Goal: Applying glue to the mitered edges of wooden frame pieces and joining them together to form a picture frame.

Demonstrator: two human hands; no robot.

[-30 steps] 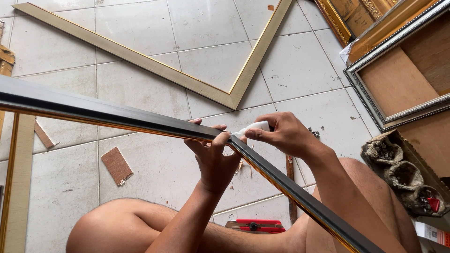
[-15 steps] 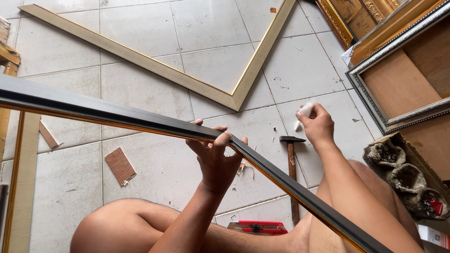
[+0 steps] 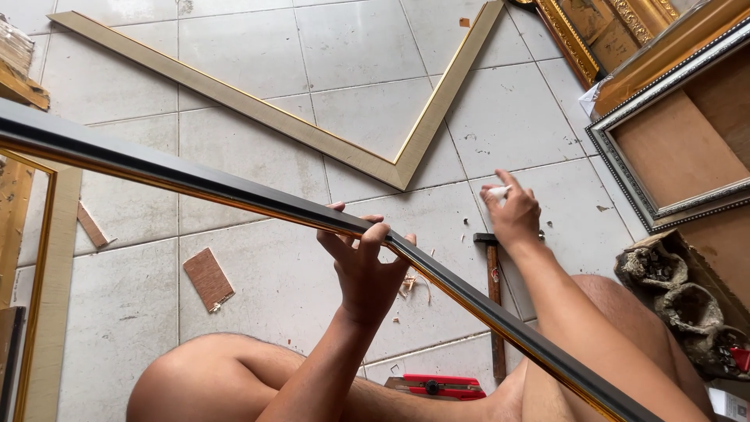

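Observation:
A long black frame moulding with a gold edge (image 3: 195, 181) runs from the left edge down to the lower right, bent at a mitred corner. My left hand (image 3: 363, 262) grips that corner from below, fingers curled over the top. My right hand (image 3: 512, 211) reaches out over the floor tiles, closed on a small white tube-like object (image 3: 495, 190). A hammer with a wooden handle (image 3: 494, 297) lies on the tiles just below that hand.
A beige and gold L-shaped frame piece (image 3: 312, 137) lies on the tiles ahead. Finished frames (image 3: 664, 148) are stacked at the right, with bags of small hardware (image 3: 680, 289) below them. A red tool (image 3: 433, 385) and a brown scrap (image 3: 208, 277) lie near my legs.
My right hand left the moulding's corner and moved out to the right over the floor, carrying the small white object. My left hand has stayed on the corner.

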